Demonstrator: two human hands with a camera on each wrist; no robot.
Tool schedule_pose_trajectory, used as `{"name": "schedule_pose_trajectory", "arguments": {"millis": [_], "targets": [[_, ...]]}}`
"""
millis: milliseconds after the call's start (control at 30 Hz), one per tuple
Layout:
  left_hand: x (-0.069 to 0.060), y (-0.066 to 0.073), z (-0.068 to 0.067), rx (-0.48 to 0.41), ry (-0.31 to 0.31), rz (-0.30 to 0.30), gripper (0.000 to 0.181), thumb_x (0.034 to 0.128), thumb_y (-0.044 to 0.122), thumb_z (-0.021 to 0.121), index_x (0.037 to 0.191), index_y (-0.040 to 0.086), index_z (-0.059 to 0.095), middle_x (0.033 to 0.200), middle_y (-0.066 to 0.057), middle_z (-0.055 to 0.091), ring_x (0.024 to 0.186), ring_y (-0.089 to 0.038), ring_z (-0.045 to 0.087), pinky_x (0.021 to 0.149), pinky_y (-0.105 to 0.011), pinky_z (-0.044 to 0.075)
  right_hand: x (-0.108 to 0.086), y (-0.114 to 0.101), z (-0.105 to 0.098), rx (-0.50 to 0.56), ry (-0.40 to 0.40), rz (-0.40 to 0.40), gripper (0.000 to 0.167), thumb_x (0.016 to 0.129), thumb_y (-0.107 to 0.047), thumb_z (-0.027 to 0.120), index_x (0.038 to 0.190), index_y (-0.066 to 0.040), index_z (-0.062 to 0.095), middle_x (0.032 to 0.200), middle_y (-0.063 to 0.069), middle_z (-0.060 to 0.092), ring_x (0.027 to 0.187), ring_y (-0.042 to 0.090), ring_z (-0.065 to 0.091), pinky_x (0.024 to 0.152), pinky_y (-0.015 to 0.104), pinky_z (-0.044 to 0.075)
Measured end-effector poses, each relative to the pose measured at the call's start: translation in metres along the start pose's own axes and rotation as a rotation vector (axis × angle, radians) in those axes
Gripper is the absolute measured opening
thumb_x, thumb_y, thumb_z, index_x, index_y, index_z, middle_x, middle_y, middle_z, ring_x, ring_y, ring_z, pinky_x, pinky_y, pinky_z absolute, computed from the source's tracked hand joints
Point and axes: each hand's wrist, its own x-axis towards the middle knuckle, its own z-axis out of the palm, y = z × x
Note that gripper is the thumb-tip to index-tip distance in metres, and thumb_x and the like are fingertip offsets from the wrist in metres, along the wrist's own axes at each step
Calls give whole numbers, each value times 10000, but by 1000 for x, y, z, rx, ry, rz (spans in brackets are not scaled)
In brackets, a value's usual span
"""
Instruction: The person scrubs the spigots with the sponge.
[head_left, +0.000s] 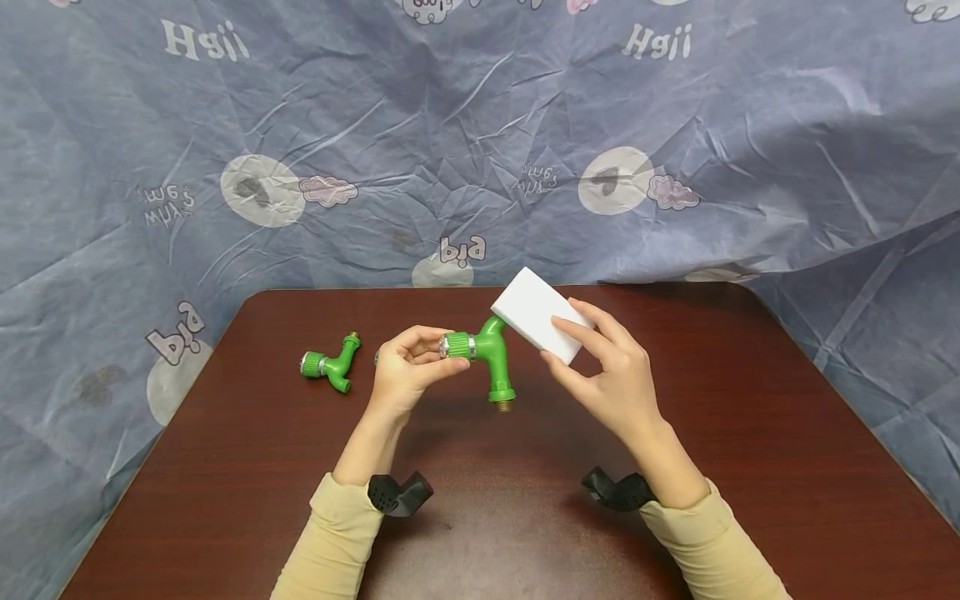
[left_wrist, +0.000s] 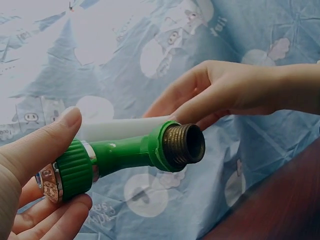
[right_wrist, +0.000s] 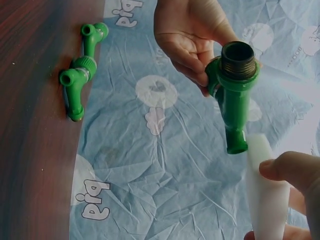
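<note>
My left hand [head_left: 405,371] grips a green tap [head_left: 492,350] by its ribbed knob, between thumb and fingers, up above the table. The tap's brass threaded end points down in the head view and faces the camera in the left wrist view [left_wrist: 187,143]. In my right hand [head_left: 615,371] a white sponge block [head_left: 536,312] is pinched between thumb and fingers. One end of the sponge lies against the tap's spout [right_wrist: 237,141], or very near it; exact contact is hard to tell.
A second green tap [head_left: 330,364] lies on the dark wooden table [head_left: 247,467], left of my left hand. Another tap [right_wrist: 89,42] shows beyond it in the right wrist view, mostly hidden behind my hand in the head view. A printed blue cloth [head_left: 420,150] hangs behind the table.
</note>
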Motion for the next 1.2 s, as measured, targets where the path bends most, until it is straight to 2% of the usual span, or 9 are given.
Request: {"name": "schedule_pose_trajectory", "arguments": {"millis": [67,167,367,533,767,867,1000,1200], "targets": [[1,0,-1,-3,16,4,369,634,-149,757,894,107,701,814,2,698,658,-101,641,592,-195,518,0,1,-2,10,-6,18,358,679,-102,778,1033,-85,728,1168,100,625,1017,250,609,810,217,459],[1,2,-3,-3,42,9,366,644,-150,751,897,110,701,812,1,699,660,-105,645,580,-187,508,1,2,-5,51,-63,8,337,690,-136,752,1023,-98,729,1170,79,624,1012,233,608,842,153,427],[2,5,-7,-30,118,10,377,669,-154,733,901,142,706,804,-8,687,693,-120,654,657,-248,555,2,4,-10,156,-248,-122,335,699,-146,729,1032,-113,720,1181,77,617,1005,215,608,856,174,443],[2,6,-9,-66,117,18,362,696,-145,720,985,72,707,834,-29,684,713,-143,668,665,-317,570,4,7,-18,228,-352,-159,346,684,-113,746,1029,-113,716,1177,77,614,985,208,609,853,167,440],[2,6,-9,-95,64,28,414,702,-140,725,1052,81,706,921,-47,676,688,-176,677,661,-361,572,6,9,-22,204,-302,-132,357,674,-102,733,1030,-103,720,1168,83,624,981,216,612,866,161,428],[2,7,-9,-47,62,33,439,704,-129,732,1106,44,687,976,-37,662,676,-157,662,636,-283,563,6,9,-22,220,-291,-129,355,670,-100,731,1025,-99,719,1168,89,623,987,224,608,869,167,428],[2,7,-6,18,58,16,494,701,-100,752,1170,5,636,963,-31,640,680,-118,630,569,-182,491,6,9,-20,241,-267,-121,360,658,-84,737,1017,-85,716,1172,108,620,996,243,602,876,174,426],[1,4,-2,49,26,-7,436,668,-96,775,1065,-2,620,903,-32,665,704,-129,612,617,-203,505,6,7,-17,222,-231,-94,366,668,-81,744,1033,-81,714,1194,110,612,1018,254,594,882,172,427]]}}
